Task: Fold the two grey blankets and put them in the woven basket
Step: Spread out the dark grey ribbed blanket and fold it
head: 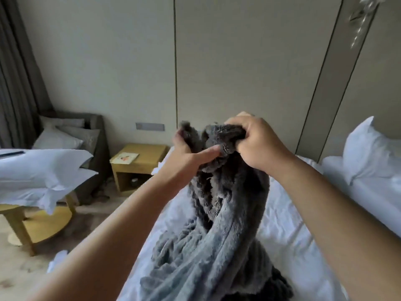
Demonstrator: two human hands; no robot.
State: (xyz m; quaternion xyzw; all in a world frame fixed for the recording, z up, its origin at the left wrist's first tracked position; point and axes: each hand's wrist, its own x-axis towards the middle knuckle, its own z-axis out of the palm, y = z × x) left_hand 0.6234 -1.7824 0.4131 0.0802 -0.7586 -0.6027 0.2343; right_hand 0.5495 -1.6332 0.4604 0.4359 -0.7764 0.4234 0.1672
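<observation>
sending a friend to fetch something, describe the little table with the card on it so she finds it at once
Start at the white bed; off its far left corner, against the beige wall, stands a small square yellow wooden nightstand with an open shelf below. Unlike the round yellow table nearer the camera, which carries white pillows, it holds a pale card.

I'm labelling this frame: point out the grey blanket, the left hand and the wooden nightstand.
grey blanket [219, 242], head view, on its hanging folds.
left hand [187, 157], head view, middle of the hand.
wooden nightstand [152, 155], head view, bare top surface.
</observation>
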